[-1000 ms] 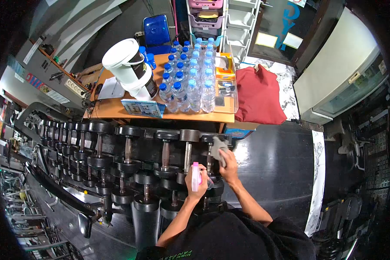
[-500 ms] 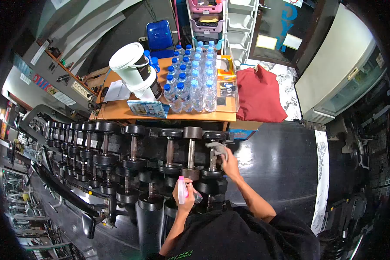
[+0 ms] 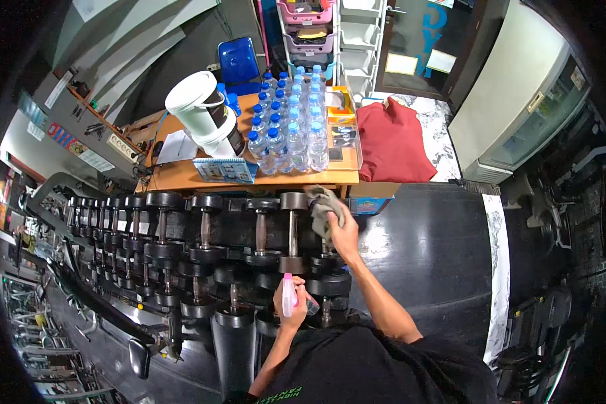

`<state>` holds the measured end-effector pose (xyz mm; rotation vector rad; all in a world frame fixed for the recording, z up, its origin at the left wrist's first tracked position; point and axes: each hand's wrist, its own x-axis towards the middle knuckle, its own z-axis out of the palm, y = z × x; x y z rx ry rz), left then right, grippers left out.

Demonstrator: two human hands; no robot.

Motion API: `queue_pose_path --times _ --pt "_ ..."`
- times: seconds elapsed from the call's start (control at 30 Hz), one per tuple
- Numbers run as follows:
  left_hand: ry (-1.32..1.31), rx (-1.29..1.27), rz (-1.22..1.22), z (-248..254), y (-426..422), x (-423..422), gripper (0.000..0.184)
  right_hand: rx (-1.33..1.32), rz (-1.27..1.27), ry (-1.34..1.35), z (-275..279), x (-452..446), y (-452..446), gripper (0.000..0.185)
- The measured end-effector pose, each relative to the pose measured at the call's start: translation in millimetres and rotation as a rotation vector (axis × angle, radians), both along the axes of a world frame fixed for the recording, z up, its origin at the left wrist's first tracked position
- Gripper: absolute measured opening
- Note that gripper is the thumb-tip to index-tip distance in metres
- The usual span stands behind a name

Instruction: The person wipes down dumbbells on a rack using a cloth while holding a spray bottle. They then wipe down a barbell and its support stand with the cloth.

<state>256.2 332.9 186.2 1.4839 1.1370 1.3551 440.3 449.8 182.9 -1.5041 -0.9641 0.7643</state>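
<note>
My right hand (image 3: 344, 232) is closed on a grey cloth (image 3: 326, 210), which lies over the upper end of the rightmost dumbbell (image 3: 325, 259) in the top row and hides most of it. Wrapped round a spray bottle (image 3: 289, 296) with a pink and white head is my left hand (image 3: 291, 306), just below a dumbbell with a bare metal handle (image 3: 293, 232). To the left, more black dumbbells (image 3: 260, 232) stand in two rows on the rack.
Beyond the rack is a wooden table (image 3: 175, 180) with water bottles (image 3: 296, 138), a white bucket (image 3: 198, 111) and a desk calendar (image 3: 225, 171). A red cloth bag (image 3: 396, 145) sits right of it. A padded bench (image 3: 97, 296) stands at the left.
My right hand and the cloth have moved up from the dumbbell's handle to its upper end. The spray bottle, still in my left hand, has shifted down and left from a second ago.
</note>
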Motion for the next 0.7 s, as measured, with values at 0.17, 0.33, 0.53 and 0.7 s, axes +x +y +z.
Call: queue_pose_path --times 0.17,0.33,0.53,0.7 --pt "-0.055 -0.017 -0.006 2.8 -2.9 -3.5 0.003 -0.373 0.303 1.247 -69.4 -15.8 3.4 0.029" --pt "-0.040 -0.048 -0.047 0.2 -12.0 -10.1 0.011 -0.283 0.152 1.735 -73.0 -24.1 24.6 0.032" --pt "0.014 -0.023 0.015 8.4 -20.0 -5.3 0.005 -0.288 0.159 1.895 -70.2 2.3 51.1 0.032" --pt "0.060 -0.046 0.032 1.9 -22.8 0.1 0.008 -0.246 0.038 1.673 -54.1 10.1 21.9 0.031"
